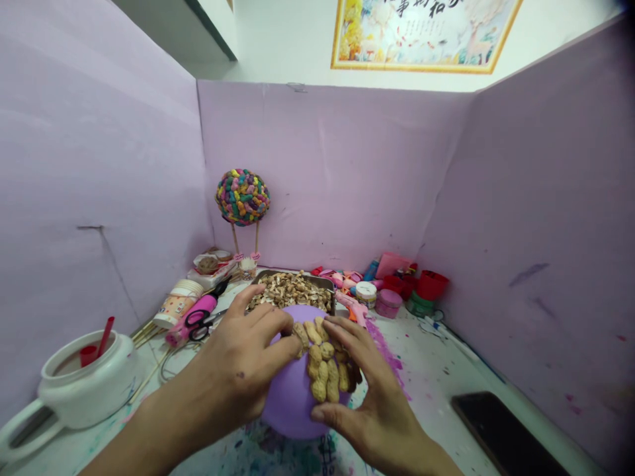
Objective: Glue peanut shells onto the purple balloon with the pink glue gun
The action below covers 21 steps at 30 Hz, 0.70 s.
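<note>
A purple balloon (288,400) is in front of me, its upper right side covered with peanut shells (325,367) set close together. My left hand (253,350) is at the balloon's upper left, with thumb and index finger closed at one peanut shell (300,337) and pressing it to the surface. My right hand (374,390) wraps the balloon's right side, its thumb low at the front and its fingers over the shells. Behind the balloon, a metal tray (333,297) holds a heap of loose shell pieces (292,289).
At left stand a white pot (92,377) with red items inside, black-handled scissors (199,324) and paper cups (178,304). A ball of coloured shells on sticks (243,197) is at the back. Jars (388,303), red cups (431,284) and a phone (503,430) lie right.
</note>
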Motion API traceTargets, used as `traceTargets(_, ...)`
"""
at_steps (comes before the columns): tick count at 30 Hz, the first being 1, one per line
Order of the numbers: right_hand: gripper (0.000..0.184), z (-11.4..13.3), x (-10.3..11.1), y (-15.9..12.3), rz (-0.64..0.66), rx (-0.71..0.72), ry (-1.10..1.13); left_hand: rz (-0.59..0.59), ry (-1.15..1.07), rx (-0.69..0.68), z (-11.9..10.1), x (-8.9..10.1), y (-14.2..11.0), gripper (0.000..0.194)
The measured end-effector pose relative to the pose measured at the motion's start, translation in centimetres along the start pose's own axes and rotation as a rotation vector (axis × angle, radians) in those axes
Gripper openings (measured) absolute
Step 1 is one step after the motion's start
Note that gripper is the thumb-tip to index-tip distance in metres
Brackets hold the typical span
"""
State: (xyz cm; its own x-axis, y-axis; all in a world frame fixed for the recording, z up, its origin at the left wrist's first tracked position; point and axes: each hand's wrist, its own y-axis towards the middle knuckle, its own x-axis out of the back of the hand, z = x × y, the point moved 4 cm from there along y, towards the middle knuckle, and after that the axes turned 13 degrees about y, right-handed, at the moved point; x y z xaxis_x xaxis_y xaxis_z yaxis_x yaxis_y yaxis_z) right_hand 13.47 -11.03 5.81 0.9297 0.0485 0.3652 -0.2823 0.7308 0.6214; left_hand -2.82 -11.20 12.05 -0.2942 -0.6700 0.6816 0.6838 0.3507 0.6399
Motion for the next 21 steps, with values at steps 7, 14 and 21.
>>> traceTargets(7, 0.072, 0.27, 0.05, 0.08, -0.003, 0.038, -0.018, 0.050, -0.040, 0.004, -0.17, 0.01, 0.05, 0.023)
traceTargets(14, 0.074, 0.10, -0.16, -0.12, 0.003, 0.034, -0.009, -0.012, -0.093, 0.033, -0.61, -0.04, 0.21, 0.022)
traceTargets(21, 0.074, -0.10, -0.18, -0.31, 0.006, 0.044, -0.007, -0.008, -0.125, 0.027, -0.56, -0.34, 0.05, 0.021)
